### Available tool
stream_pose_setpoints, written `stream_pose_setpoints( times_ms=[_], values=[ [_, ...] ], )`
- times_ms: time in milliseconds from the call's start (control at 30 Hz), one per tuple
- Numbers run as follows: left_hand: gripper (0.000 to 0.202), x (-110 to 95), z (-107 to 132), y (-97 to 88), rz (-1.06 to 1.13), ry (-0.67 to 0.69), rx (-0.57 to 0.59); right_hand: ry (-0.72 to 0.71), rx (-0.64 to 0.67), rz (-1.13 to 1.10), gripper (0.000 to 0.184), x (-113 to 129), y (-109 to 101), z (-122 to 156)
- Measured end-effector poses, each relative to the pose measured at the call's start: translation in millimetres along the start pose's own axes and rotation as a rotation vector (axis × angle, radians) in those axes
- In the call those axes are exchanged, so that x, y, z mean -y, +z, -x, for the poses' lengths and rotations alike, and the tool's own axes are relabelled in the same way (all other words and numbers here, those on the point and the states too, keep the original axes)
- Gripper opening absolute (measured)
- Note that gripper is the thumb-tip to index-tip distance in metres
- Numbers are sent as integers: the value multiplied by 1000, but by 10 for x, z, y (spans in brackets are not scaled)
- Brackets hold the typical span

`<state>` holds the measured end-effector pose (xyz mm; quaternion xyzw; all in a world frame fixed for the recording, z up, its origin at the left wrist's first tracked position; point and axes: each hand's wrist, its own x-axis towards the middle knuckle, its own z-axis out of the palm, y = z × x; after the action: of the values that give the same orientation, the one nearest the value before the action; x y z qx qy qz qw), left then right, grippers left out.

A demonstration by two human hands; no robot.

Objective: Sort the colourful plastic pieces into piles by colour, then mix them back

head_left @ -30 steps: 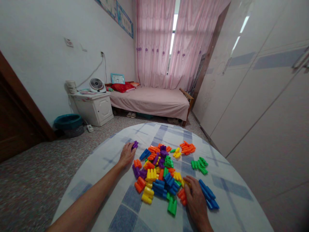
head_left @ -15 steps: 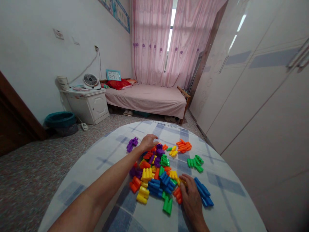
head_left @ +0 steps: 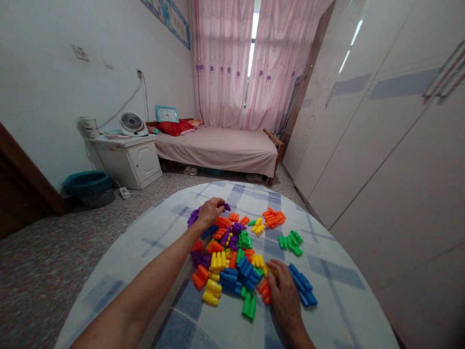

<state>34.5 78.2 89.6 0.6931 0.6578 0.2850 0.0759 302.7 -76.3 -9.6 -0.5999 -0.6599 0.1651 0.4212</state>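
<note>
My left hand (head_left: 212, 211) is at the far edge of a heap of plastic toy blocks, its fingers closed on a purple block (head_left: 226, 207). My right hand (head_left: 285, 286) rests at the near right side of the heap. Its thumb and fingers are curled around a yellow block (head_left: 271, 270), largely hidden by them. An orange block (head_left: 265, 292) lies against the thumb. In the heap are blue blocks (head_left: 231, 282), yellow blocks (head_left: 218, 261), green blocks (head_left: 249, 308) and purple blocks (head_left: 202, 259).
Apart from the heap lie an orange group (head_left: 274, 218), a green group (head_left: 291, 243), a blue group (head_left: 302, 286) and a purple group (head_left: 193, 217). All are on a round table with a checked cloth (head_left: 185, 310). Beyond stand a bed (head_left: 218, 145) and a wardrobe (head_left: 381, 145).
My left hand has moved slightly left and away from me, with a purple block now showing at its fingertips. The right hand stays at the yellow block. The view has shifted a little.
</note>
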Motion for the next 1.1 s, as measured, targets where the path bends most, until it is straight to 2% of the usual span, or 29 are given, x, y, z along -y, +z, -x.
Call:
stream_pose_setpoints(
  times_ms=[100, 167, 200, 267, 333, 400, 467, 667, 767, 867, 1000, 1100],
  values=[
    [29, 372, 121, -247, -28, -89, -162, -1, 7, 5, 29, -3, 2, -8],
    [25, 655, 220, -325, -56, -179, -342, 1, 6, 9, 29, -1, 3, -11],
    [24, 787, 271, -331, -71, -210, -381, 3, 7, 11, 29, 1, 3, -12],
    [22, 1004, 370, -288, -75, -241, -374, 5, 9, 15, 29, 2, 2, -13],
    [21, 1136, 455, -200, -46, -247, -298, 3, 8, 19, 29, -1, 1, -14],
    [21, 1187, 522, -112, -7, -245, -237, -3, 6, 20, 29, -4, 0, -14],
    [21, 1189, 567, -60, 20, -242, -224, -6, 8, 19, 29, -3, -2, -14],
    [26, 1124, 558, -109, 35, -221, -282, 4, 10, 21, 31, 20, -1, -18],
    [28, 985, 479, -124, 38, -172, -316, 4, 13, 21, 32, 15, 5, -18],
    [24, 696, 389, -79, 70, -51, -287, 4, 14, 22, 31, -1, 6, -17],
    [22, 181, 314, 21, 147, 191, -196, 7, 9, 20, 30, 1, -1, -16],
    [21, -141, 293, 86, 131, 270, -94, 5, 5, 10, 29, 25, -8, -14]
  ],
)
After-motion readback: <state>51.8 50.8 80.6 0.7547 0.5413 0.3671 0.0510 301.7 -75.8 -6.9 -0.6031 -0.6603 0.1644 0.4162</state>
